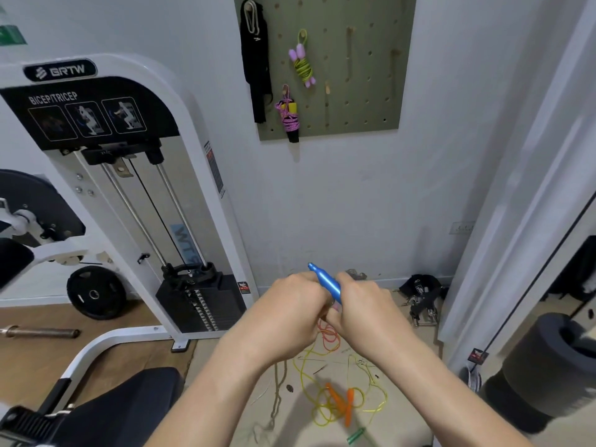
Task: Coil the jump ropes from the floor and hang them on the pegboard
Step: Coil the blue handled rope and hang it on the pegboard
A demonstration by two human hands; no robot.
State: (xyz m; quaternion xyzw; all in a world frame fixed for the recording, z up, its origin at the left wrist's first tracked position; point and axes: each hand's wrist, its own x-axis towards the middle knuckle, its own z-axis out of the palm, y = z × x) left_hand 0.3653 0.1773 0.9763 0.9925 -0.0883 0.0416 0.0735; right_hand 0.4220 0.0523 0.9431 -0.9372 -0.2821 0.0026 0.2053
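While I stand facing the wall, my 2 hands meet in front of me around a blue handle (327, 283). My right hand (358, 304) has its fingers curled round the shaft, and my left hand (300, 304) is closed tight against its other side, so the tip sticks up and to the left between them. An orange cord (329, 337) hangs in loops just under my hands; it seems to run from the handle, though motion blur hides the join.

Below on the floor lies a loose yellow rope (371, 375) with 2 orange handles (338, 401), a green handle (356, 435) near it, and a tan braided rope (277, 391) to the left.

Up on the wall, the green pegboard (354, 75) carries 2 coiled ropes: a lime rope (303, 64) with lilac handles, and a pink rope (288, 116) lower left of it. A black strap (256, 59) hangs at the board's left edge. To my left stands a white weight machine (129, 188).
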